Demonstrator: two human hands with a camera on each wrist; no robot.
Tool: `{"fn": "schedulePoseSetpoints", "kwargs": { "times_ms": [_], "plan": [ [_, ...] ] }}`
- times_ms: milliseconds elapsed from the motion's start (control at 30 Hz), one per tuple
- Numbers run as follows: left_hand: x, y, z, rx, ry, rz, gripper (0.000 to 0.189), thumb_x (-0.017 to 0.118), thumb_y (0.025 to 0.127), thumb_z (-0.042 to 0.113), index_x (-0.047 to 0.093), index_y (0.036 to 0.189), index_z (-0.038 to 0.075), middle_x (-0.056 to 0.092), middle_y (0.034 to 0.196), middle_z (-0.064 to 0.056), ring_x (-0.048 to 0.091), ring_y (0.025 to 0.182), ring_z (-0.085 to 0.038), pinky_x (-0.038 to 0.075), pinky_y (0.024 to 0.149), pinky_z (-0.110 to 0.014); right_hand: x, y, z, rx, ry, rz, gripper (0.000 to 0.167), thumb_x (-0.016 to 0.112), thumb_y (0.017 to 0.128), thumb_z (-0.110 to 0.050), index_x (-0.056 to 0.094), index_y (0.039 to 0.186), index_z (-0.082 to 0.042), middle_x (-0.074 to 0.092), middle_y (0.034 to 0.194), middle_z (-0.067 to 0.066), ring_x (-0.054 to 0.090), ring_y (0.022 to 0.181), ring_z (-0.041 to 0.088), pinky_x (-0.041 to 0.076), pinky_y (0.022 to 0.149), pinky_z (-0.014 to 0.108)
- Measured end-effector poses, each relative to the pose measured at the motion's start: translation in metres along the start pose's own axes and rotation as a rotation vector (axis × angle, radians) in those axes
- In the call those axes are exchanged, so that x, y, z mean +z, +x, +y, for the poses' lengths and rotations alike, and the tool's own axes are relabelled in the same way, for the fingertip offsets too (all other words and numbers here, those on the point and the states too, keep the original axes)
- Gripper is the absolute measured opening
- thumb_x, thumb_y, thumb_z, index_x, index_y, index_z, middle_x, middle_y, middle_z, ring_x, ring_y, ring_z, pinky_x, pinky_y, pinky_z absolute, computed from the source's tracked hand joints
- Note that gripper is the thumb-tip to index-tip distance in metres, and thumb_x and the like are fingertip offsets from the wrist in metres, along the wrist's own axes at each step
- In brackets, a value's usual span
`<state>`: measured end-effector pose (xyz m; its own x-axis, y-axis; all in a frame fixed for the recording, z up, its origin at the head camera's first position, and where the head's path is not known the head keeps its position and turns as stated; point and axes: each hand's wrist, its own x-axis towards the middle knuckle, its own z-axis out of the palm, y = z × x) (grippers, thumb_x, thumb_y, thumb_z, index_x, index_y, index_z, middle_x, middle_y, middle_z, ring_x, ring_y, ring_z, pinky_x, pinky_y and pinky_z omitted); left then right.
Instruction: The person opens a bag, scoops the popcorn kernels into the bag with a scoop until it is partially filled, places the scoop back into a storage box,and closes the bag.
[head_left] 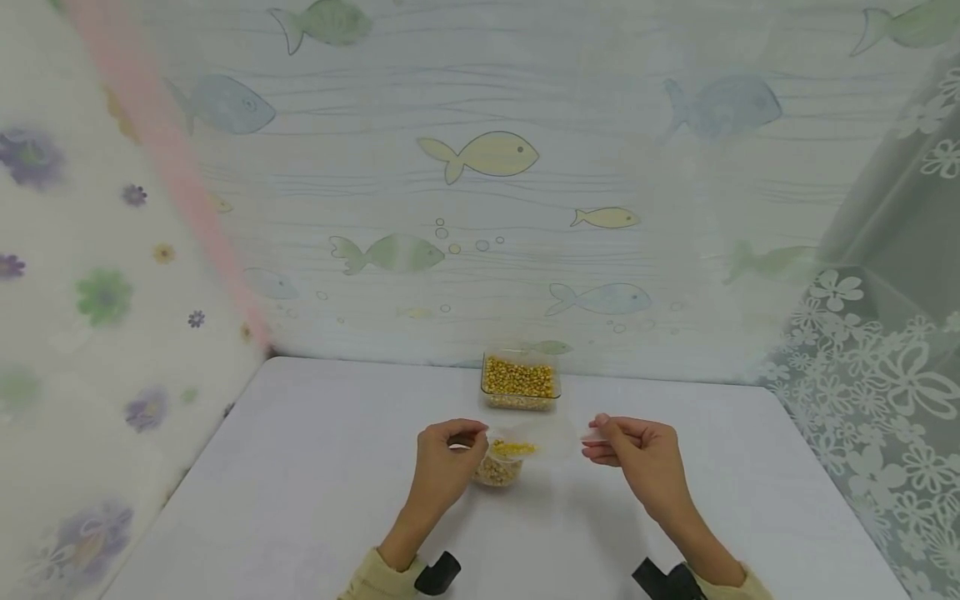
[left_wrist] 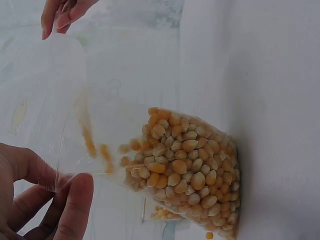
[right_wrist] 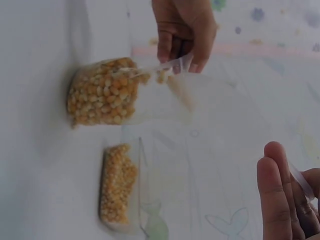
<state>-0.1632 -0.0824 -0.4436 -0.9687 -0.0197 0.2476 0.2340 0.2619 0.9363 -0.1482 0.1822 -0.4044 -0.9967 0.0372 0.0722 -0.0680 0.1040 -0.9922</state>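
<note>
A clear plastic bag (left_wrist: 195,165) of dried corn kernels stands on the white table, its upper part bare of corn. My left hand (head_left: 446,462) pinches the bag's rim between thumb and fingers. To its right, my right hand (head_left: 641,454) pinches the end of a translucent plastic piece (right_wrist: 300,180). The piece reaches toward the bag's mouth; I cannot tell whether it is separate from the bag. Yellow kernels (head_left: 513,448) show near the mouth, and some appear blurred, as if falling, in the left wrist view.
Behind the bag, near the table's back edge, stands a clear rectangular container (head_left: 521,402) of corn kernels. One loose kernel (left_wrist: 209,235) shows beside the bag. Fish-patterned sheeting (head_left: 480,275) hangs behind the white table (head_left: 322,467), with a lacy curtain (head_left: 885,375) at right.
</note>
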Motion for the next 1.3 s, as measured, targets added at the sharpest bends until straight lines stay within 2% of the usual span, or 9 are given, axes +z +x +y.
{"fn": "schedulePoseSetpoints", "kwargs": {
  "times_ms": [233,367,500,700,867,967,1067,1200,1300],
  "plan": [
    [0.000,0.002,0.000,0.018,0.023,0.019,0.011,0.069,0.089,-0.002,0.078,0.094,0.002,0.072,0.085,-0.006,0.069,0.081,-0.015,0.057,0.066,-0.021,-0.011,0.018,0.004,0.014,0.030,0.046,0.045,0.061,0.103,-0.025,0.064,0.117,0.017,0.078,0.085,0.002,0.077,0.077,0.014,0.061,0.074,0.029],
    [0.000,0.003,0.000,0.023,0.017,0.027,0.011,0.069,0.089,-0.001,0.078,0.093,0.004,0.072,0.084,-0.006,0.069,0.080,-0.015,0.057,0.065,-0.021,-0.017,0.044,0.013,0.042,0.148,0.098,0.049,0.059,0.104,-0.023,0.056,0.126,0.021,0.078,0.083,-0.003,0.076,0.077,0.011,0.061,0.075,0.028],
    [0.000,0.004,0.000,0.023,0.005,0.030,0.011,0.070,0.089,-0.002,0.078,0.092,0.005,0.072,0.084,-0.006,0.069,0.079,-0.015,0.057,0.065,-0.021,-0.012,0.078,0.033,0.095,0.234,0.148,0.053,0.059,0.104,-0.024,0.052,0.132,0.021,0.077,0.080,-0.005,0.075,0.076,0.008,0.061,0.075,0.026],
    [0.002,0.002,0.002,0.006,-0.023,0.007,0.009,0.070,0.089,0.000,0.078,0.094,0.002,0.072,0.086,-0.007,0.068,0.080,-0.015,0.057,0.066,-0.021,0.003,0.118,0.066,0.140,0.209,0.156,0.051,0.056,0.105,-0.025,0.053,0.133,0.018,0.076,0.083,0.000,0.074,0.074,0.006,0.060,0.074,0.024],
    [0.005,0.001,0.003,-0.004,-0.029,-0.019,0.010,0.070,0.090,0.002,0.077,0.097,0.000,0.073,0.088,-0.008,0.068,0.081,-0.015,0.057,0.067,-0.021,0.011,0.133,0.084,0.127,0.187,0.137,0.047,0.058,0.105,-0.022,0.058,0.127,0.019,0.076,0.080,0.001,0.073,0.069,0.007,0.061,0.071,0.024],
    [0.005,0.000,0.004,-0.002,-0.021,-0.019,0.010,0.069,0.090,0.001,0.077,0.097,0.000,0.073,0.089,-0.010,0.068,0.081,-0.015,0.057,0.066,-0.021,0.013,0.135,0.090,0.117,0.152,0.149,0.046,0.060,0.104,-0.025,0.062,0.123,0.017,0.076,0.081,0.003,0.073,0.068,0.007,0.061,0.069,0.024],
    [0.005,0.000,0.004,0.003,-0.014,-0.009,0.010,0.070,0.090,0.001,0.078,0.096,0.002,0.074,0.089,-0.009,0.069,0.080,-0.015,0.057,0.065,-0.021,0.013,0.135,0.092,0.099,0.087,0.134,0.048,0.061,0.103,-0.028,0.063,0.122,0.017,0.077,0.093,0.014,0.073,0.069,0.007,0.061,0.070,0.024],
    [0.003,0.000,0.003,0.005,-0.009,-0.005,0.010,0.070,0.090,0.000,0.078,0.096,0.002,0.074,0.089,-0.012,0.069,0.080,-0.015,0.057,0.065,-0.021,0.011,0.134,0.090,0.055,-0.074,0.117,0.047,0.060,0.104,-0.029,0.065,0.121,0.015,0.074,0.105,0.025,0.075,0.079,0.012,0.060,0.071,0.022],
    [0.001,0.001,0.000,0.008,-0.017,-0.008,0.010,0.070,0.090,0.000,0.078,0.096,0.001,0.073,0.092,-0.017,0.069,0.081,-0.015,0.057,0.066,-0.021,0.009,0.131,0.084,0.003,-0.228,0.118,0.043,0.059,0.104,-0.027,0.068,0.119,0.012,0.074,0.104,0.025,0.076,0.088,0.023,0.059,0.071,0.021]
  ]
}}
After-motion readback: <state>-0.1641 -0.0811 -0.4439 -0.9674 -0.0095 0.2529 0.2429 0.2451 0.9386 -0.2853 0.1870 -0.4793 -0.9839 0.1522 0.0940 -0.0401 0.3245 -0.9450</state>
